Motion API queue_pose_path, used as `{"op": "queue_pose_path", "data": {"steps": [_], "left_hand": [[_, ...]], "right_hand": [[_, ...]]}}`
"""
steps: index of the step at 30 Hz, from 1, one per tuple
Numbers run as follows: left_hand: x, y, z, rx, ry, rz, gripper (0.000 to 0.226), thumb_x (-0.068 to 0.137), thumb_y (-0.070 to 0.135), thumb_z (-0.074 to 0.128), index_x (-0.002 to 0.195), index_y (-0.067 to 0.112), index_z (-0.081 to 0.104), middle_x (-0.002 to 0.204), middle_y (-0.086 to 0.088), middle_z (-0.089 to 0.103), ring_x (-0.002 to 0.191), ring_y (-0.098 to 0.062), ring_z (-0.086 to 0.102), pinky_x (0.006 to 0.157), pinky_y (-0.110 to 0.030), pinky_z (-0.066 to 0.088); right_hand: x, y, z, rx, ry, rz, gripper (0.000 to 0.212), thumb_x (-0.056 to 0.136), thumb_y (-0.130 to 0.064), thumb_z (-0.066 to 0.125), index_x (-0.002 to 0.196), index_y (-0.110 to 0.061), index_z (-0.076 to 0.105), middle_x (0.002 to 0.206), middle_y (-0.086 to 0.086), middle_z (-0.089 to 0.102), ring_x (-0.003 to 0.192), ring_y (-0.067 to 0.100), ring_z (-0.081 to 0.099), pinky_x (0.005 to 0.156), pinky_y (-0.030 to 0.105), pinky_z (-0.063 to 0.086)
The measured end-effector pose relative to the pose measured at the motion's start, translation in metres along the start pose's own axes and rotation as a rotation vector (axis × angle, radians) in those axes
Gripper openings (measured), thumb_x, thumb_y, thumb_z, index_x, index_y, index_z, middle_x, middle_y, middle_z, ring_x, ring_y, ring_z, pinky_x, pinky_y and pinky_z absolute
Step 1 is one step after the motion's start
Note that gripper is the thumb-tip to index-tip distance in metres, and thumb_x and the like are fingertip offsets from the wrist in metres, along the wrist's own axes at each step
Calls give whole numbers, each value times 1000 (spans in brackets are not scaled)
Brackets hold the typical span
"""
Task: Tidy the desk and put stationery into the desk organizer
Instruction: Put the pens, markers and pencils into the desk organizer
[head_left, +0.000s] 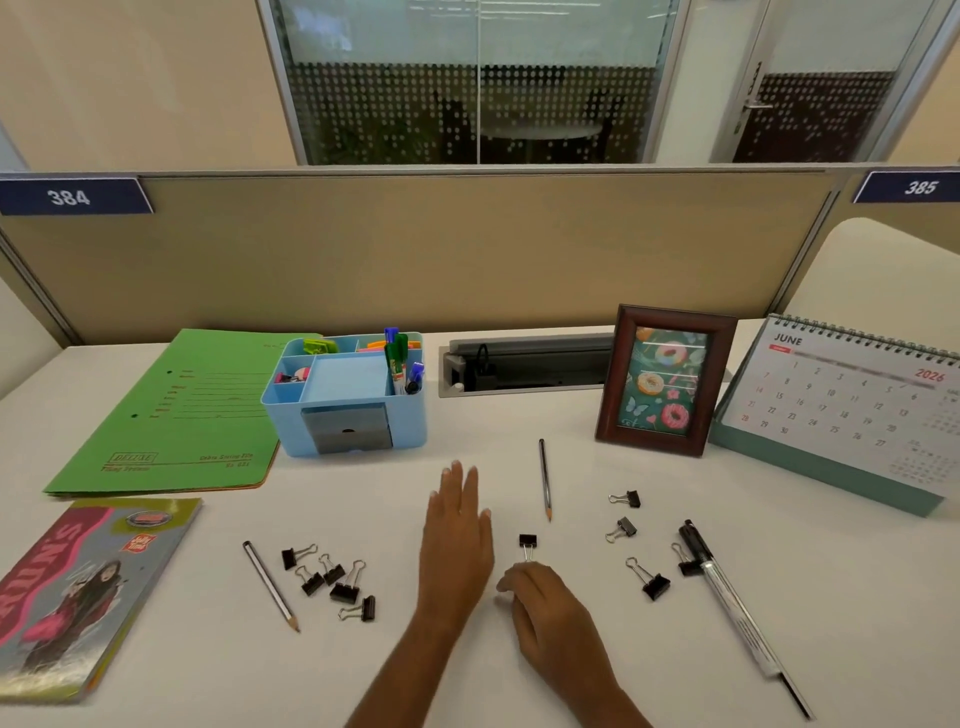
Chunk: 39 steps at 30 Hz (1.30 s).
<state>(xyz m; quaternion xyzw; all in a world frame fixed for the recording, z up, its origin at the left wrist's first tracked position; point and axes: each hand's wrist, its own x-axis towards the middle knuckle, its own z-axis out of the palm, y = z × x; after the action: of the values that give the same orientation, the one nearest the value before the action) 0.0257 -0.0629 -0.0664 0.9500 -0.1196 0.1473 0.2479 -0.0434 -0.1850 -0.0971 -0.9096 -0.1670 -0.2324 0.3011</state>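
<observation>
Left hand (457, 530) flat, fingers straight, over bare desk (493, 426) just short of the blue desk organizer (363, 415). Right hand (545, 608) curled at binder clip (527, 541) handle; can't tell if it's gripped. Pencil (544, 478) near, to the right.

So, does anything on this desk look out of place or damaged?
Nothing damaged or spilled. Loose stationery lies scattered outside the blue desk organizer: black binder clips in loose clusters, two pencils and a black marker at odd angles.

My left hand (457, 525) lay flat, fingers straight toward the far edge of the desk (519, 426); my right hand (543, 603) sat just beside it, fingers curled under.
</observation>
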Motion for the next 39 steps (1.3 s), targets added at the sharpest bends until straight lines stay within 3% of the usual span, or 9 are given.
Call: {"op": "queue_pose_path", "data": {"steps": [2,5,7,11,16,23,31,34,39], "left_hand": [[-12,9,5,15,6,5,51,99,32,4,127,8,40,128,-17,56,126,-25,38,108,-33,17],[-25,18,12,64,-49,33,52,100,33,2,126,11,41,127,-12,58,124,-25,43,106,-30,27],[-32,17,16,81,-98,49,52,100,36,4,127,9,40,128,-13,57,125,-23,36,109,-28,16],[-41,5,22,76,-136,48,56,99,42,6,127,7,38,128,-16,56,124,-23,33,111,-23,3],[-41,2,23,52,-150,25,55,99,42,5,126,8,39,127,-17,57,123,-23,34,112,-22,1],[-43,3,25,49,-126,45,66,99,38,5,117,5,60,122,-14,61,120,-22,43,111,-18,0],[-43,5,21,103,-119,32,72,99,36,3,107,4,68,114,-11,67,105,-25,64,102,-23,27],[-44,5,20,54,-160,8,71,99,35,3,107,7,68,114,-7,67,104,-20,64,86,-27,50],[-44,4,18,0,-190,5,61,98,33,14,106,9,69,113,-7,68,103,-20,65,80,-32,53]], "right_hand": [[0,3,-5,-18,79,46,22,77,-4,45,88,-16,60,85,-2,64,86,1,52,77,6,41],[-2,16,-21,-100,202,132,30,78,-7,37,92,-11,64,89,4,64,92,7,51,88,8,36],[-2,29,-36,-187,262,194,35,78,-8,36,93,-6,66,89,8,64,92,12,49,89,16,37],[0,62,-69,-413,350,350,38,75,-7,35,95,-1,67,88,15,64,84,28,55,71,37,49],[-11,94,-95,-611,282,547,28,59,16,73,84,8,66,76,24,61,60,41,56,47,42,50],[-13,102,-94,-571,216,555,21,59,11,76,77,9,66,65,24,57,52,40,53,41,40,47],[-4,106,-89,-541,186,443,32,47,11,83,74,8,65,57,20,55,46,35,53,37,35,47],[-2,109,-88,-522,142,374,35,43,12,84,72,9,63,57,19,54,43,32,52,35,33,46],[8,102,-94,-378,131,367,28,53,12,80,76,8,64,66,19,56,45,29,55,41,30,48]]}}
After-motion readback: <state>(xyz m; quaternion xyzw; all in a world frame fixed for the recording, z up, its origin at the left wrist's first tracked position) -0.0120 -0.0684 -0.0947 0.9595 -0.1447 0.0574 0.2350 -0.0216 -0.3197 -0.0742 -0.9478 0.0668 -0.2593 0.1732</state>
